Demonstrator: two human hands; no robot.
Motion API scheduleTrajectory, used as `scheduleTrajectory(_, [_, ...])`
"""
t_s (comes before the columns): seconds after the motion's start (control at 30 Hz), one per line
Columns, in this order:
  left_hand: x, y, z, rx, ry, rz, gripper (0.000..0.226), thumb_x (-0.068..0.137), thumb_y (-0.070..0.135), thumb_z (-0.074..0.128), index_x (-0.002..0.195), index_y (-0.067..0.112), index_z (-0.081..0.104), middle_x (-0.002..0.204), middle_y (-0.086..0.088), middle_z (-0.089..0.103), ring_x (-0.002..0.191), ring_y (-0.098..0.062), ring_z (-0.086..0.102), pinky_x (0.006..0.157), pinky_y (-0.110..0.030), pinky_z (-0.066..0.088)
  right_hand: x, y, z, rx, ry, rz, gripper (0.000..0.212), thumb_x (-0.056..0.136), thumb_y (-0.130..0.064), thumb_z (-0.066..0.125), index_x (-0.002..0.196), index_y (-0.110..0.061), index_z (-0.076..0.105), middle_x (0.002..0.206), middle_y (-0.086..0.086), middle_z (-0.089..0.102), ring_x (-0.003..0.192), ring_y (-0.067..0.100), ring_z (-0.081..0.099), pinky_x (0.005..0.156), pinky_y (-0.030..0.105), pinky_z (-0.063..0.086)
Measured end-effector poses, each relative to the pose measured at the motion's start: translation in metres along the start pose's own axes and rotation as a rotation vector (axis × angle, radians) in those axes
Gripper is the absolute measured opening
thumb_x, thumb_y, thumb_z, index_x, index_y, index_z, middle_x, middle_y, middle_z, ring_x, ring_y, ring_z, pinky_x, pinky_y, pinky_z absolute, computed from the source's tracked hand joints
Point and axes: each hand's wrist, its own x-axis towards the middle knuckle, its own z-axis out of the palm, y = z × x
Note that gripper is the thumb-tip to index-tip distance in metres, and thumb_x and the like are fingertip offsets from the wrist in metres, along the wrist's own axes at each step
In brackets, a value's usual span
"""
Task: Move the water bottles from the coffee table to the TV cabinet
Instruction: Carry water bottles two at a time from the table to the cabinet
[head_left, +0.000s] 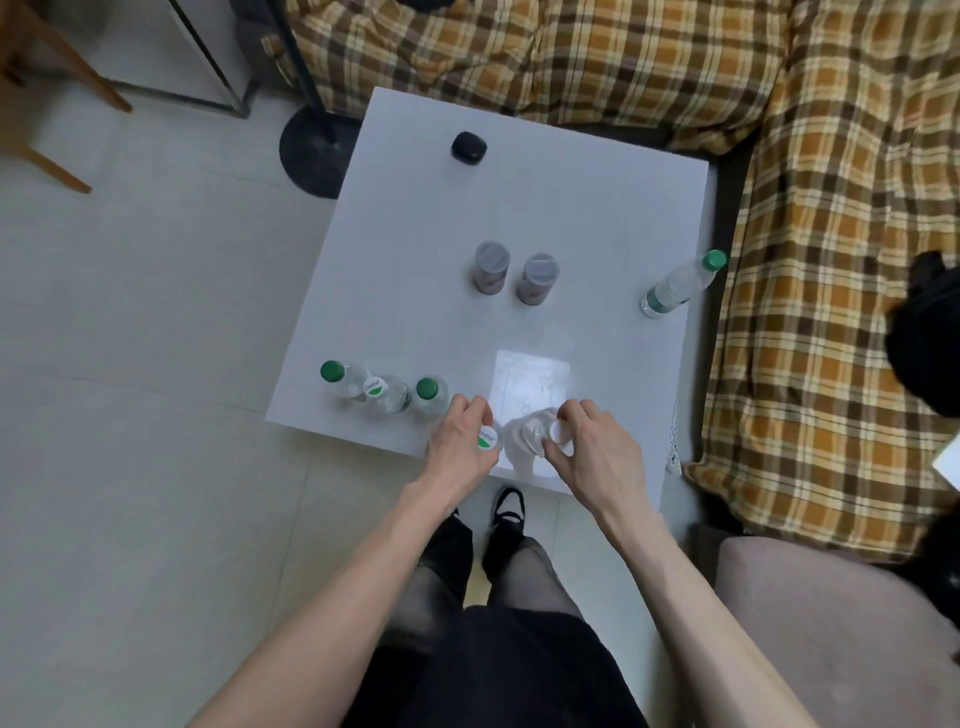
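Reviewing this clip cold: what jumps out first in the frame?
Both hands meet at the near edge of the white coffee table: the left hand grips a bottle with a green-and-white cap, the right hand a clear bottle. Three more bottles cluster at the near-left corner, and one green-capped bottle stands alone at the right edge beside the plaid sofa.

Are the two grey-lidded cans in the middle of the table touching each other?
Apart. The head view shows a strip of white table between the left can and the right can.
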Motion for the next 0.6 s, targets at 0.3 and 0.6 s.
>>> scheduleTrajectory(0.3, [-0.073, 0.041, -0.059, -0.18, 0.194, -0.113, 0.018, 0.084, 0.017, 0.067, 0.093, 0.02, 0.051, 0.101, 0.0, 0.052, 0.079, -0.02, 0.054, 0.058, -0.024, 0.032, -0.012, -0.024, -0.081, -0.029, 0.119, -0.312, 0.025, 0.085, -0.042, 0.067, 0.098, -0.024, 0.056, 0.091, -0.006, 0.06, 0.08, 0.023, 0.058, 0.056, 0.029, 0.035])
scheduleTrajectory(0.6, [-0.173, 0.023, -0.113, -0.369, 0.554, -0.29, 0.021, 0.078, 0.015, 0.072, 0.09, 0.024, 0.057, 0.098, 0.009, 0.053, 0.08, -0.014, 0.059, 0.065, -0.026, 0.043, -0.006, -0.104, -0.124, -0.002, 0.037, -0.672, 0.027, 0.079, -0.043, 0.066, 0.083, -0.022, 0.049, 0.072, -0.006, 0.055, 0.067, 0.019, 0.053, 0.051, 0.029, 0.035])
